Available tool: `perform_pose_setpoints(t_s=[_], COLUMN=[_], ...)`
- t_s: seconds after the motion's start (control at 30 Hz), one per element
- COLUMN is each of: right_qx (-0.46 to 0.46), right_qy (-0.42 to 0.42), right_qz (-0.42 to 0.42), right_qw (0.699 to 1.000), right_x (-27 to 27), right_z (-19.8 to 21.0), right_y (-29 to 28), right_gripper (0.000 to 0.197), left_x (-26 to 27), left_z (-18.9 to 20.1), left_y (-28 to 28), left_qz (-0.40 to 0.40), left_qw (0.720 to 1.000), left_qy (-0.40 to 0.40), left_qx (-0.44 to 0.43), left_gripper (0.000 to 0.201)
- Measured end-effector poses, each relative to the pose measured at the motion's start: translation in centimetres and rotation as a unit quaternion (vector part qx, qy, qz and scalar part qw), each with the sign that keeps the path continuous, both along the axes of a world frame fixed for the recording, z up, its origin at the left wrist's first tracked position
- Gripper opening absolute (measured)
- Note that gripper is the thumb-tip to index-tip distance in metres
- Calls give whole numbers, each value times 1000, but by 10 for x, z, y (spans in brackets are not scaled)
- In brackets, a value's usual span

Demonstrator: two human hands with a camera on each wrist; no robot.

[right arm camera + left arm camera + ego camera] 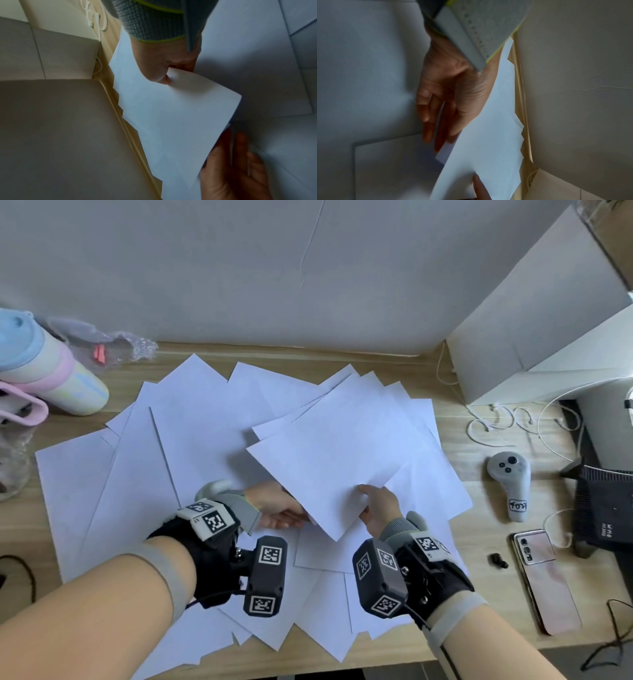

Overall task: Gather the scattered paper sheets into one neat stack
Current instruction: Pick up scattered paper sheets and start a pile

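Between both hands' grip (376, 508): lifted sheet (339, 453)

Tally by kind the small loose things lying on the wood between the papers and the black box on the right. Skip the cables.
Between the paper sheets and the black box:
grey handheld controller: 1
phone, lying back up: 1
small black piece, too small to identify: 1
Total: 3
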State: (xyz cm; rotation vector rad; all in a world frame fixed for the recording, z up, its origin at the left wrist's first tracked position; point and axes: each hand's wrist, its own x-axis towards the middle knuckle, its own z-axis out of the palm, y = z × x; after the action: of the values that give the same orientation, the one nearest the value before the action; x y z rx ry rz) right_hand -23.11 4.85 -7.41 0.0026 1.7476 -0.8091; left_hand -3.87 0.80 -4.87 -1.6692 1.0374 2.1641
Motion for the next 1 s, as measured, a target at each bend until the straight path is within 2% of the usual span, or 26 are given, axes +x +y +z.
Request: perform_pose_setpoints(t_s=[0.07, 0.13, 0.23, 0.33, 0.4, 0.53, 0.63, 0.73, 0.8, 0.87, 0.97, 1.0], right_qx=[-11, -18, -2, 38, 70, 96, 96, 89, 76, 64, 43, 31], right_qy=[18, 73, 176, 254, 274, 284, 286, 277, 271, 264, 244, 235], right_qz=[-2, 17, 40, 48, 78, 120, 126, 115, 112, 87, 92, 101], right_qw=[1000, 997, 984, 965, 956, 946, 945, 950, 953, 958, 965, 966], right_x=[-1, -7, -26, -51, -63, -71, -73, -74, -74, -74, -74, -75], right_z=[-1, -2, -1, -1, -1, 8, 5, 1, 1, 1, 3, 1], right_y=[3, 7, 12, 22, 28, 39, 40, 37, 34, 35, 35, 37], right_gripper=[14, 17, 16, 15, 16, 33, 22, 16, 3, 21, 11, 16], left_x=[3, 9, 23, 30, 28, 10, -2, -15, -22, -28, -31, -31], left_z=[4, 2, 2, 2, 2, 3, 1, 1, -1, -2, -5, -7], left_y=[1, -2, -10, -17, -19, -16, -13, -10, -6, -1, 3, 4], left_qz=[-23, 0, 89, 189, 231, 225, 220, 205, 186, 160, 132, 122], left_qw=[999, 997, 987, 972, 964, 971, 973, 977, 981, 986, 990, 991], left_qy=[-28, -76, -127, -117, -107, -63, -50, -41, -34, -28, -9, 3], left_qx=[4, -6, -43, -72, -80, -52, -49, -37, -35, -45, -54, -58], left_gripper=[18, 16, 3, 16, 19, 12, 16, 11, 11, 11, 15, 19])
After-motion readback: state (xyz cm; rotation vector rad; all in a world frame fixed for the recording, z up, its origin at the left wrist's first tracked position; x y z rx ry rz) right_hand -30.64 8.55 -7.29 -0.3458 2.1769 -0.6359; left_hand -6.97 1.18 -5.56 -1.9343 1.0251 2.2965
